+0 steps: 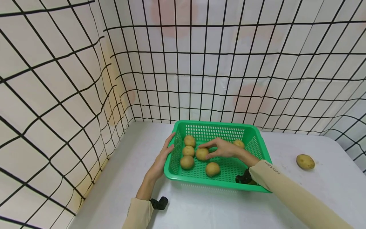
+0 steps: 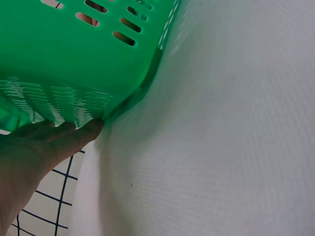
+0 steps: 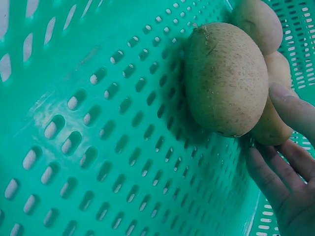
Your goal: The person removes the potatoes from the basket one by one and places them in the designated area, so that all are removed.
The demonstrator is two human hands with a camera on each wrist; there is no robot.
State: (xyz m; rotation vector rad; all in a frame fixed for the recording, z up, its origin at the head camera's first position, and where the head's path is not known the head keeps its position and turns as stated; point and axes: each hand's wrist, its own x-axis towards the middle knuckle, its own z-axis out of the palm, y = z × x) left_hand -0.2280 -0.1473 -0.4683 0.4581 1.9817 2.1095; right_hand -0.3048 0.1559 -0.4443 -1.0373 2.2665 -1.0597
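Observation:
A green plastic basket with slotted walls holds several potatoes. Inside it, my right hand has thumb and fingers on either side of a potato, pinching it; the right wrist view shows this potato partly hidden. Closer to that camera lies another potato, which is the potato near the basket's front wall in the head view. Three potatoes line the left wall. My left hand rests against the basket's left side, its fairly straight fingers touching the outer wall in the left wrist view.
A lone potato lies on the white table to the right of the basket. Another potato sits at the basket's back right, behind my right wrist. Black wire mesh stands behind and along the left.

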